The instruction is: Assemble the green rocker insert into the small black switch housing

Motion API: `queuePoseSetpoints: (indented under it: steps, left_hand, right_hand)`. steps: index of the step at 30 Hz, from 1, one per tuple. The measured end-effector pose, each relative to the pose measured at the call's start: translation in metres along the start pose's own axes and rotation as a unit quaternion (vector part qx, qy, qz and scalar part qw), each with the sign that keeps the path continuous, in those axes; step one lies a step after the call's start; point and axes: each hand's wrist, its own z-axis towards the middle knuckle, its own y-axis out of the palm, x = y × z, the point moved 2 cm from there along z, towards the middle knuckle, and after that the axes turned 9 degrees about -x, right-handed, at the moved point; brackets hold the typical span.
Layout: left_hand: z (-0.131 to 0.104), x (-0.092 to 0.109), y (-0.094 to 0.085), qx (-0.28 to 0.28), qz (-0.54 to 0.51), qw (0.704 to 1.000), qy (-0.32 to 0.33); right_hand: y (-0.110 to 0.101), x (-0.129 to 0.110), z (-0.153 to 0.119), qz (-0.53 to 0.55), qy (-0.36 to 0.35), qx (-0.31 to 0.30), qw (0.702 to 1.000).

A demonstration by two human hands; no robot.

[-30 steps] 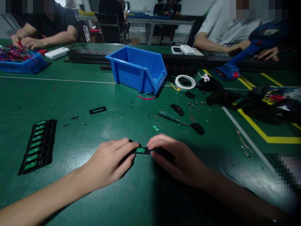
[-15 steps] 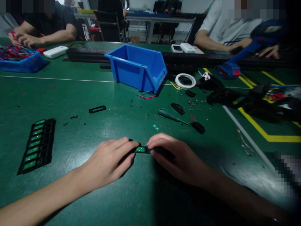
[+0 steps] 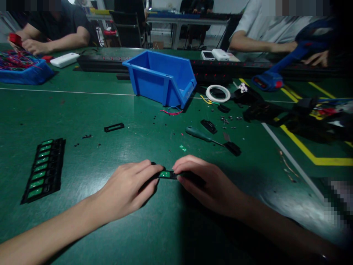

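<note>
A small black part with a green insert [image 3: 166, 174] lies between my hands, low over the green table [image 3: 91, 235]. My left hand [image 3: 135, 184] pinches its left end. Fingers of my right hand [image 3: 205, 180] close round its right end, and they cover much of that side. Off to the left lies a row of similar black parts with green inserts [image 3: 44, 169], side by side. Beyond my hands are a thin black frame [image 3: 114, 127], a small green piece [image 3: 182, 148] and a green-handled screwdriver [image 3: 198, 134], whose tip is beside a black piece [image 3: 232, 148].
A blue bin [image 3: 160, 81] stands beyond the hands, with a white ring [image 3: 217, 94] and scattered screws [image 3: 226, 120] to its right. A blue power tool [image 3: 286, 62] is at the right. Two people sit across the table, near a blue tray of wires [image 3: 24, 70].
My hands and the part between them look almost unmoved. Across the table at the left, a person's hand has raised a red object.
</note>
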Motion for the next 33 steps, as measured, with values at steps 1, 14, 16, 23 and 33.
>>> queuePoseSetpoints:
  steps: [1, 14, 16, 23, 33]
  left_hand:
    - [0.0001, 0.0000, 0.0000, 0.000, 0.000, 1.000, 0.000]
    - [-0.0018, 0.0007, -0.0003, 0.001, 0.001, 1.000, -0.001]
    - [-0.0019, 0.0006, -0.0003, 0.005, 0.000, 1.000, 0.000]
    - [-0.0054, -0.0003, -0.0006, 0.040, -0.020, 0.999, -0.011]
    - [-0.0061, -0.0020, 0.0010, 0.058, 0.023, 0.998, -0.026]
  right_hand:
    - [0.0002, -0.0001, 0.0000, 0.000, 0.000, 0.001, 1.000]
    - [0.0015, 0.0005, -0.0012, -0.029, -0.019, 0.006, 0.999]
    - [0.0035, 0.0009, -0.0018, -0.056, -0.033, 0.013, 0.998]
    - [0.0082, 0.0018, -0.0006, -0.106, -0.035, 0.027, 0.993]
    - [0.0089, 0.0028, 0.0003, -0.113, -0.025, 0.029, 0.993]
